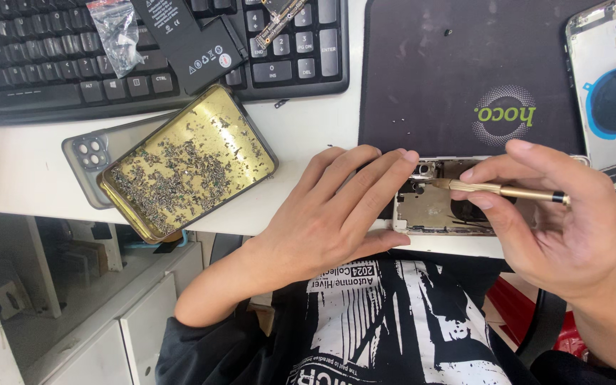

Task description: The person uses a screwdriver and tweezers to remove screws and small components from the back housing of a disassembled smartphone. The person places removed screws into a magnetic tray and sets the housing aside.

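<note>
An opened phone frame (pixel 433 207) lies on the white desk's front edge, its inner metal plate and camera corner showing. My left hand (pixel 336 210) lies flat with fingers together, pressing on the frame's left end. My right hand (pixel 557 214) holds a slim gold screwdriver (pixel 507 190) between thumb and fingers. Its tip points left and rests near the frame's upper left corner.
A shallow gold tin lid (pixel 187 160) filled with several tiny screws sits on a grey phone case (pixel 87 160) at left. Behind are a black keyboard (pixel 51 64) with a phone battery (pixel 190 43) and small plastic bag (pixel 115 32), a black mat (pixel 458 71), and another phone back (pixel 611 78).
</note>
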